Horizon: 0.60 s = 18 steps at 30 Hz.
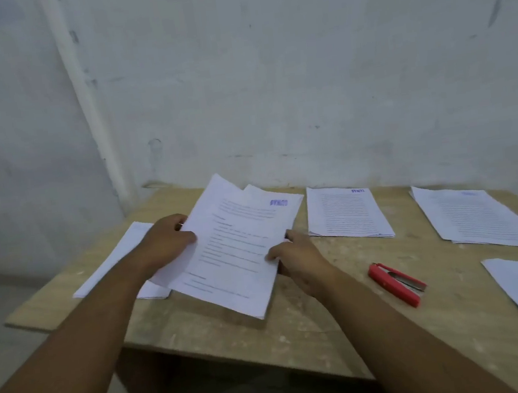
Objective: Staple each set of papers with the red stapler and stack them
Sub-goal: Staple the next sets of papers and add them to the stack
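Whitewashed wall behind a wooden table [329,317]; item in hand is one set of papers [235,250], its sheets fanned unevenly at the far corners, held over the table's middle. Step judged: squaring the sheets, best tapped flush on one edge before a corner goes to the red stapler [396,284], which lies unheld on the table beside the right forearm. Left hand [162,239] grips the set's left edge, thumb on top; right hand [293,257] pinches its right edge; other sets [346,212] lie flat nearby.
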Motion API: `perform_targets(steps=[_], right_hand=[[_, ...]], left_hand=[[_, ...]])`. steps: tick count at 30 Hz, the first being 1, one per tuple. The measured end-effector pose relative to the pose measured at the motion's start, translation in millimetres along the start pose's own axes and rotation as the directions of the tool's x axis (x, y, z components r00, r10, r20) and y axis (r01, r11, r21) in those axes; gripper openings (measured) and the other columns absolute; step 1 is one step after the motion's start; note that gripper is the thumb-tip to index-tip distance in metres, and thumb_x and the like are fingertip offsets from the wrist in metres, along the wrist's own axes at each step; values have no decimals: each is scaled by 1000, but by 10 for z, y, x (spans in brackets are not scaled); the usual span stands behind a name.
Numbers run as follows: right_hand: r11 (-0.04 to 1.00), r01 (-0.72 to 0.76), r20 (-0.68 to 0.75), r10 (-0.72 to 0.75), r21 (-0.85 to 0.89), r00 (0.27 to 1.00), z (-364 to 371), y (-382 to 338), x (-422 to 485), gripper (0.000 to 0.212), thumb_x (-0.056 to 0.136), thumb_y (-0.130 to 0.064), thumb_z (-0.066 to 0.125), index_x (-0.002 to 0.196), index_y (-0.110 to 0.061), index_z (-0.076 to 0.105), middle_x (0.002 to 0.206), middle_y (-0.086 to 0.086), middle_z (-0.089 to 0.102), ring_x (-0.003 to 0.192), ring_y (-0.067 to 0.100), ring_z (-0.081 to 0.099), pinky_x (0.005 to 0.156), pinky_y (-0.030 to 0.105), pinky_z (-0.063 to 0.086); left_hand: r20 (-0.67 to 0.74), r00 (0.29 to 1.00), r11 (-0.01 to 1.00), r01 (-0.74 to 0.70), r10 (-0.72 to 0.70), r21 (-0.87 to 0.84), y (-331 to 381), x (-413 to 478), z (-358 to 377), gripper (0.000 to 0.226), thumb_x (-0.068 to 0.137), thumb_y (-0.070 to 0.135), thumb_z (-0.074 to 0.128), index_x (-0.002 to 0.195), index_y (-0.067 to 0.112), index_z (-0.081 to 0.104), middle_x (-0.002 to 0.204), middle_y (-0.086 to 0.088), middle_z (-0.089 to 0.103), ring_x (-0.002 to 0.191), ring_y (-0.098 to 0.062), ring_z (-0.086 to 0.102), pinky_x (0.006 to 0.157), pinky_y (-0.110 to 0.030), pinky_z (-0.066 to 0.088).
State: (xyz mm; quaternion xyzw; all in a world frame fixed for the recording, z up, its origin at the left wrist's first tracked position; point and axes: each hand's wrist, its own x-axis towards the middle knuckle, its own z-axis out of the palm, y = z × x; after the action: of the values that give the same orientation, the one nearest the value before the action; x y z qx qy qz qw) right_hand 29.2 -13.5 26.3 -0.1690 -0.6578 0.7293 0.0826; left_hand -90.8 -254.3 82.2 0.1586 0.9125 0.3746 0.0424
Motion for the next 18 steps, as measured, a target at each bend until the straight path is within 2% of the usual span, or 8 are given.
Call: perform_targets(steps=[5, 7, 9, 11, 13, 15, 16, 18], right_hand=[[978, -6, 16, 10, -207, 1000, 901, 66, 436, 30, 76, 11, 70, 93, -14, 73, 104, 10, 80, 93, 32, 77, 82, 49, 66], [956, 43, 20, -39, -291, 999, 1179, 118, 563, 27, 79, 7, 73, 95, -15, 76, 104, 6, 81, 93, 29, 77, 84, 47, 66], [924, 98, 43, -88, -370, 995, 1439, 181, 680, 32, 82, 7, 67, 109, -8, 78, 108, 5, 81, 98, 26, 76, 87, 45, 64], [885, 137, 68, -119, -444, 991, 1627, 250, 785, 29, 83, 6, 60, 106, 0, 77, 103, 10, 80, 93, 27, 74, 78, 39, 63], [833, 138, 75, -116, -536, 990, 1772, 302, 863, 13, 84, 6, 59, 85, 0, 71, 92, 10, 75, 80, 24, 68, 58, 28, 50], [795, 147, 85, -120, -589, 989, 1868, 344, 917, 27, 85, 8, 60, 66, -10, 53, 76, 4, 63, 70, 20, 57, 50, 21, 34], [775, 148, 85, -121, -614, 989, 1893, 352, 933, 31, 86, 8, 61, 65, -12, 48, 76, 3, 59, 73, 21, 57, 50, 20, 33], [737, 153, 97, -119, -658, 988, 1942, 383, 981, 18, 88, 4, 64, 79, -9, 56, 92, 8, 64, 89, 25, 64, 59, 21, 40]], left_hand=[[-179, 982, 991, 75, -53, 115, -723, 295, -455, 19, 92, 12, 64, 111, 13, 67, 111, -8, 68, 95, -28, 62, 73, -35, 42], [-232, 970, 982, 106, -68, 155, -984, 383, -535, 20, 92, 11, 63, 112, 13, 67, 110, -8, 67, 95, -28, 59, 77, -36, 41], [-266, 961, 973, 131, -77, 189, -1207, 459, -589, 18, 92, 11, 62, 110, 13, 66, 105, -7, 65, 93, -28, 58, 79, -36, 41], [-272, 957, 965, 160, -100, 209, -1366, 499, -596, 10, 92, 11, 60, 102, 11, 64, 100, -6, 64, 90, -28, 57, 76, -36, 41], [-273, 955, 957, 183, -119, 224, -1523, 550, -591, 5, 91, 10, 60, 94, 13, 62, 95, -7, 63, 85, -27, 56, 71, -36, 39], [-274, 953, 953, 194, -127, 232, -1653, 595, -569, 7, 88, 7, 61, 88, 13, 61, 92, -8, 64, 80, -26, 55, 67, -35, 38], [-280, 950, 950, 204, -135, 235, -1707, 619, -559, 6, 87, 6, 61, 87, 12, 62, 92, -9, 64, 79, -27, 55, 67, -35, 38], [-284, 946, 945, 226, -156, 235, -1806, 668, -548, 8, 86, 9, 63, 94, 9, 66, 95, -10, 65, 82, -30, 56, 69, -35, 41]])
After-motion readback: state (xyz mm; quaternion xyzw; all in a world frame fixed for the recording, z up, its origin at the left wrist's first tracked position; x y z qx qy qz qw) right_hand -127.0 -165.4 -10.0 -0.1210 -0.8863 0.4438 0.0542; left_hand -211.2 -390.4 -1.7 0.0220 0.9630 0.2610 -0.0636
